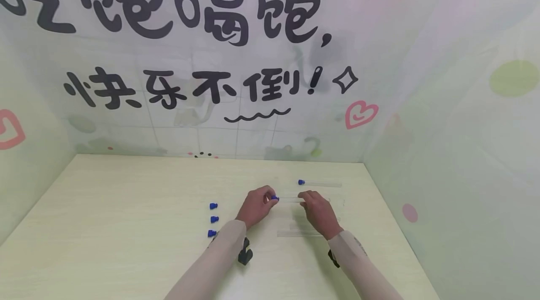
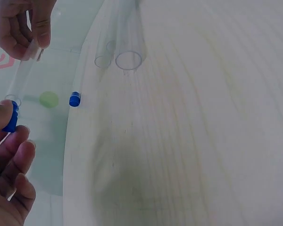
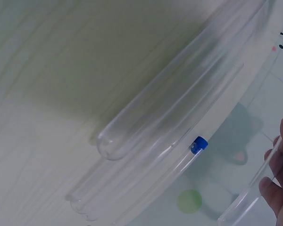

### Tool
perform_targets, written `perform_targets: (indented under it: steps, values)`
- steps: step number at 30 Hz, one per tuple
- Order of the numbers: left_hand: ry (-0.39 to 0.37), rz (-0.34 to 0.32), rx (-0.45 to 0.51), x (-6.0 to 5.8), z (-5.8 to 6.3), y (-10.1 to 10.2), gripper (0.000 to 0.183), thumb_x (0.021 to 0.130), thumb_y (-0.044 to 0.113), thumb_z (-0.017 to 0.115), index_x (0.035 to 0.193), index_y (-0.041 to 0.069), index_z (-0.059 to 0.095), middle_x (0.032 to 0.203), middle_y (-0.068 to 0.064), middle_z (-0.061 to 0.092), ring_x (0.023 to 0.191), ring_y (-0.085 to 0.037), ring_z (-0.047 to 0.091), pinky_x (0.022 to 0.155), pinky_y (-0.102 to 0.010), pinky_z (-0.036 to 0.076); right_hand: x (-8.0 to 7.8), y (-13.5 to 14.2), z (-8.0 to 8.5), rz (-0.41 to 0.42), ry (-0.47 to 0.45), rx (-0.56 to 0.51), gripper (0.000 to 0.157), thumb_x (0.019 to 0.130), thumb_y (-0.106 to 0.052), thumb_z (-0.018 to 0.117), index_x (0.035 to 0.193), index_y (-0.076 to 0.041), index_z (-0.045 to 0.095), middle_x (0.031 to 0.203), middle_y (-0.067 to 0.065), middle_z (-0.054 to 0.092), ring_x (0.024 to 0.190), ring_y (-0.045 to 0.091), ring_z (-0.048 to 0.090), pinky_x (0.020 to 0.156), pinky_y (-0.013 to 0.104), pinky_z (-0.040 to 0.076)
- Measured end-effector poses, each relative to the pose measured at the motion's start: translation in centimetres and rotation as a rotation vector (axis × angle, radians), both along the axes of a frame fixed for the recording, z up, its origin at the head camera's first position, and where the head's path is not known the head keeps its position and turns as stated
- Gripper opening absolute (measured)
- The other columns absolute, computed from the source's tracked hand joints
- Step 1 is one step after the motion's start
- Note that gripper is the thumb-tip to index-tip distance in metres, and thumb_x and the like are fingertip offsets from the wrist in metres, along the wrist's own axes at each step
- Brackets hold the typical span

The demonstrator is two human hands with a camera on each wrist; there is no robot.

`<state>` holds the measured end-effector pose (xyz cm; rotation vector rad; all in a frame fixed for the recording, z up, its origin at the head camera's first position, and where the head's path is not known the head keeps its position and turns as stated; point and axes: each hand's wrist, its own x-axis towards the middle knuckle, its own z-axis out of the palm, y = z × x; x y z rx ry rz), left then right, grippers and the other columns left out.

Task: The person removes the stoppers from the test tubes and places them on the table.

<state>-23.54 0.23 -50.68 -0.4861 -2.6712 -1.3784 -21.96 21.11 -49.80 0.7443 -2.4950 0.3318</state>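
Observation:
My left hand (image 1: 256,206) pinches a blue stopper (image 2: 12,117) between thumb and fingers. The stopper is at the mouth of a clear test tube (image 2: 24,77); how far in it sits, I cannot tell. My right hand (image 1: 317,211) grips that tube farther along, holding it roughly level above the table. In the right wrist view, the tube's rounded end (image 3: 226,219) extends past the fingers. Beyond both hands lies another clear tube (image 1: 324,184) with a blue stopper (image 1: 301,182) in its end.
Several clear test tubes (image 3: 146,113) lie side by side on the pale wooden table (image 1: 126,197), beneath my right forearm. Left of my left hand, three loose blue stoppers (image 1: 214,219) stand in a column. Printed wall sheets (image 1: 270,140) border the table at the back and sides.

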Motion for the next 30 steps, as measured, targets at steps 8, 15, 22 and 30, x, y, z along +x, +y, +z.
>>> perform_targets:
  steps: [8,15,22,30]
  values:
    - [0.045,0.042,-0.043,-0.4,-0.5,-1.4,0.007,0.086,0.014,0.070,0.090,0.011,0.065,0.083,-0.001,0.059,0.071,-0.010,0.048,0.063,-0.021,0.042,-0.3,0.4,-0.3,0.002,0.020,0.005,0.024,0.073,0.006,0.076,0.093,-0.005,0.066,0.091,0.008,0.066,0.085,0.022,0.063,0.069,0.031,0.055]
    - [0.009,0.137,-0.059,-1.2,-0.8,-3.8,0.010,0.087,0.015,0.068,0.095,0.008,0.067,0.083,-0.003,0.062,0.069,-0.012,0.049,0.064,-0.025,0.042,-0.9,1.3,-1.0,-0.014,0.003,0.002,0.023,0.074,0.006,0.075,0.093,-0.005,0.069,0.090,0.007,0.064,0.085,0.022,0.062,0.070,0.030,0.054]
    - [-0.001,0.220,-0.087,-1.8,-1.5,-6.5,0.011,0.086,0.014,0.069,0.094,0.006,0.068,0.082,-0.005,0.063,0.067,-0.013,0.050,0.063,-0.027,0.042,-1.2,2.1,-1.5,-0.060,-0.074,-0.020,0.027,0.074,0.006,0.075,0.097,-0.007,0.067,0.090,0.005,0.066,0.086,0.022,0.063,0.072,0.032,0.054]
    - [-0.047,0.296,-0.131,-2.2,-1.8,-8.9,0.012,0.087,0.015,0.068,0.095,0.006,0.068,0.085,-0.006,0.064,0.069,-0.016,0.053,0.063,-0.030,0.043,-1.4,2.6,-2.0,-0.082,-0.124,-0.010,0.021,0.075,0.005,0.073,0.092,-0.007,0.069,0.088,0.005,0.068,0.085,0.022,0.065,0.074,0.033,0.054]
